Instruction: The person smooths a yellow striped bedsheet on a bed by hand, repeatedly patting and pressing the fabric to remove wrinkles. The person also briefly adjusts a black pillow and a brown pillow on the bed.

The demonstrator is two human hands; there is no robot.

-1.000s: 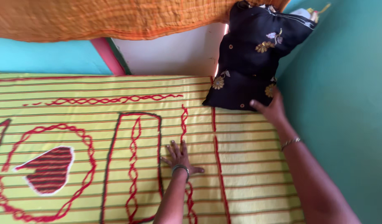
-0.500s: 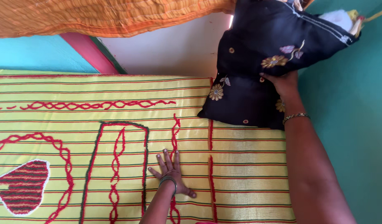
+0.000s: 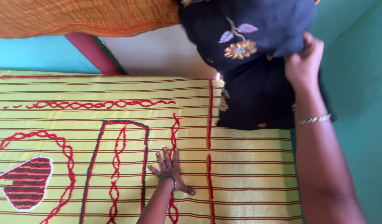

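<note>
Filling most of the view from nine o'clock across to four o'clock, a yellow bedsheet (image 3: pixel 249 166) with thin red and green stripes lies flat over the bed, stitched with red wavy lines, a tall red and dark rectangle, a looping red ring and, at eight o'clock, a white-edged striped heart (image 3: pixel 27 182). Along the right side, from one to five o'clock, stands a teal wall (image 3: pixel 361 83), which meets a pale wall (image 3: pixel 166 54) at twelve o'clock; a blue wall panel (image 3: pixel 29 54) and a slanted pink and green strip (image 3: pixel 91 52) sit at ten to eleven o'clock. Across the top, from ten to twelve o'clock, hangs a crinkled orange cloth (image 3: pixel 87 16). At one o'clock a black pillow (image 3: pixel 257 95) embroidered with gold and pale flowers is raised on end in the corner, its lower edge touching the sheet near the bed's far right corner and its upper part lifted against the walls. The right hand (image 3: pixel 302 66), at two o'clock, is clenched on the pillow's upper right part, fingers curled into the fabric, with a thin gold bracelet (image 3: pixel 313 120) on the wrist below it. The left hand (image 3: pixel 169 168), at six o'clock, lies released and flat on the sheet with fingers spread, holding nothing, a dark bangle (image 3: pixel 167 179) round its wrist.
</note>
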